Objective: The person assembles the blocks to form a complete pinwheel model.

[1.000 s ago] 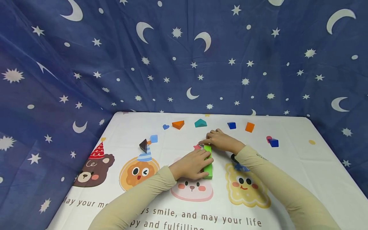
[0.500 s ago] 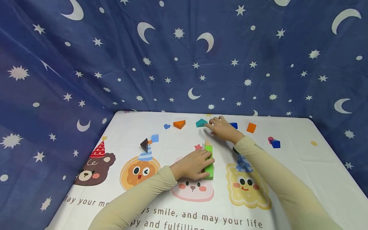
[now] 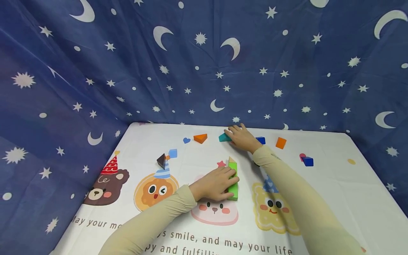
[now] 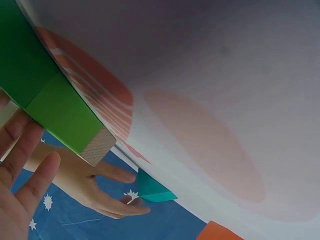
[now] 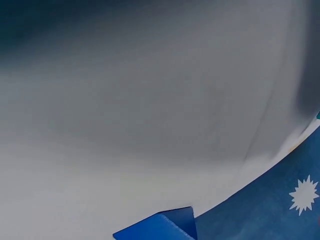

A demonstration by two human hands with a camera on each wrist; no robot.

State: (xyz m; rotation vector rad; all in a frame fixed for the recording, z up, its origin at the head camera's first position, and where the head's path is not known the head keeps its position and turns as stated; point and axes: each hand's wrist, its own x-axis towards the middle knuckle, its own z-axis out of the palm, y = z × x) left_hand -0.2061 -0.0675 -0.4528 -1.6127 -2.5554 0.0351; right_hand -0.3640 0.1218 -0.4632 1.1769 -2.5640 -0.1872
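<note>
In the head view, my left hand (image 3: pixel 215 184) holds a long green block (image 3: pixel 233 189), fingers over its right side and thumb near its lower end. A pale wooden point (image 3: pixel 231 160) sits at its far end. From the left wrist, the green shows a darker and a lighter part (image 4: pixel 67 112), ending in a wooden face (image 4: pixel 99 146). My right hand (image 3: pixel 243 138) reaches the back of the table; its fingertips overlap a teal block (image 3: pixel 224 137). In the left wrist view, the right hand's thumb and fingers are spread beside that teal block (image 4: pixel 154 187); a firm grip is not evident.
Along the back lie an orange block (image 3: pixel 200 138), a blue block (image 3: pixel 261 140) partly behind my right hand, and another orange block (image 3: pixel 281 143). A second blue block (image 3: pixel 307 161) is at right, a dark brown block (image 3: pixel 161 161) at left. A starry curtain (image 3: pixel 204 71) hangs behind.
My right hand has moved from the green block's far end up to the teal block, uncovering the wooden point. The left hand stays on the green block.
</note>
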